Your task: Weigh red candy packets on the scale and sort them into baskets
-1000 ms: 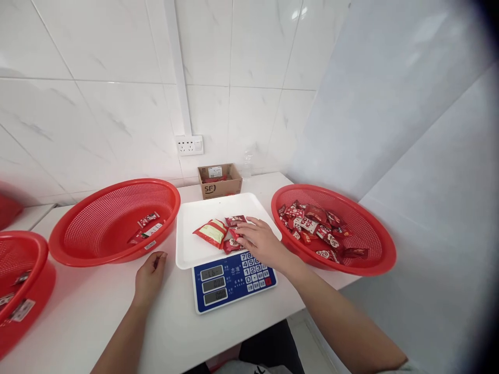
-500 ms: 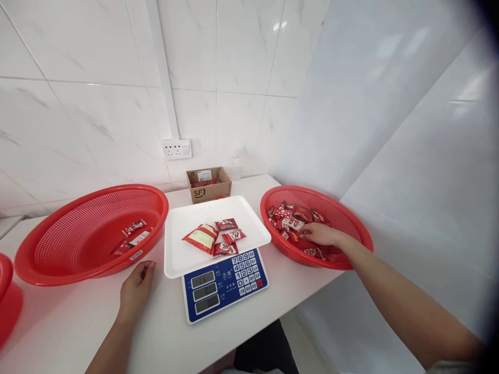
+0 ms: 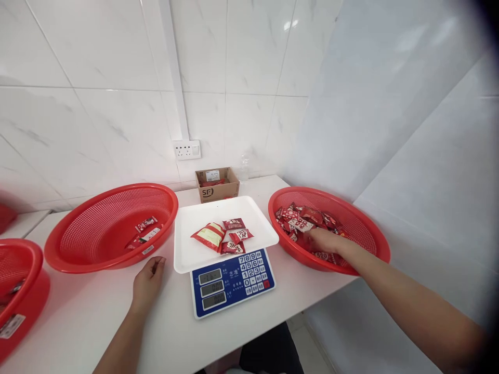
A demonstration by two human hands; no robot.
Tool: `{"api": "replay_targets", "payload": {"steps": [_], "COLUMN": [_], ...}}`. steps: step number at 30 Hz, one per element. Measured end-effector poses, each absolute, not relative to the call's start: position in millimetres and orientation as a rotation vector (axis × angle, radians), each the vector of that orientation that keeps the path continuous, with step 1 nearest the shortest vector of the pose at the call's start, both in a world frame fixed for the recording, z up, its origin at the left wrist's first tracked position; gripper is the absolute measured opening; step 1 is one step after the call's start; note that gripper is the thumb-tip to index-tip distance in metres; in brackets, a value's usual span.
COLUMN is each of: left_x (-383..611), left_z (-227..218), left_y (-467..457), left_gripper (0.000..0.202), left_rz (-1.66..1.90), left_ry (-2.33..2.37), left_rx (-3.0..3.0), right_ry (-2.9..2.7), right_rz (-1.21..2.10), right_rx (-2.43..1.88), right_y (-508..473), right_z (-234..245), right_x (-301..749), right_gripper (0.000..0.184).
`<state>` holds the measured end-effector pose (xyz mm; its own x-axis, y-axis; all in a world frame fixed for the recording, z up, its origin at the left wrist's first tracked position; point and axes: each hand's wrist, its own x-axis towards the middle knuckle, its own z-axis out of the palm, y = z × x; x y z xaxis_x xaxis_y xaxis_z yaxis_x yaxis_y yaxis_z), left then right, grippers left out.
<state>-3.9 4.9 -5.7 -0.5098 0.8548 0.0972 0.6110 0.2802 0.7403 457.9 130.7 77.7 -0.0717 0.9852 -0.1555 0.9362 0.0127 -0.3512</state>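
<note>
My right hand reaches into the right red basket, its fingertips down among small red snack packets and hidden there. Whether they grip a packet cannot be made out. My left hand rests on the table beside the scale, fingers curled in, with nothing visible in them. Between the hands stands a blue digital scale with a white tray on top. On that tray lie a larger red and cream packet and several small dark red packets.
At the left stands another red basket with a few packets. Part of a further red basket shows at the left edge. Behind the scale are a cardboard box and a clear bottle against the tiled wall.
My right hand has sunk deeper among the packets, and its fingertips are now hidden. The view has swung left, showing more of the far-left basket. The packets on the tray are unchanged.
</note>
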Motion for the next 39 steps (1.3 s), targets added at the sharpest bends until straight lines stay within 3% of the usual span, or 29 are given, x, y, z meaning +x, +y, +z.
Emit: {"api": "replay_targets", "payload": {"steps": [5,7,11,15,20,28,39], "left_x": [-3.3,-2.9,-3.1,-4.2,-5.2,-5.7,16.7], "left_z": [-5.4,-5.4,-7.1,-10.1,-13.0,-13.5,6.8], "left_y": [4.9,4.7,3.6,2.2,2.2,4.3,-8.9], "left_gripper": [0.03,0.03,0.03,0.031,0.031,0.03,0.033], "left_rz": [1.071,1.081,1.093,1.114,1.123,1.108,1.409], "left_ry": [2.222,2.219,2.22,2.212,2.185,2.177,2.357], "left_rx": [1.337,1.342,1.348,1.351,1.339,1.33,1.207], "right_ry": [-2.093,-2.093,-2.246,-2.257,-1.993,-1.816,-1.892], "right_rz": [0.373,0.493,0.622,0.475,0.296,0.195,-0.047], "right_rx": [-1.819,-1.503,-1.124,-1.012,-1.225,-2.068,-2.291], "right_y": [121.2,110.6,95.4,93.6,75.5,45.5,49.1], "right_z": [115.7,125.1,129.4,127.7,117.8,69.0,67.2], "right_x": [422.5,389.6,319.6,293.4,339.5,419.7,408.9], "right_gripper": [0.022,0.022,0.018,0.025,0.033,0.042,0.05]}}
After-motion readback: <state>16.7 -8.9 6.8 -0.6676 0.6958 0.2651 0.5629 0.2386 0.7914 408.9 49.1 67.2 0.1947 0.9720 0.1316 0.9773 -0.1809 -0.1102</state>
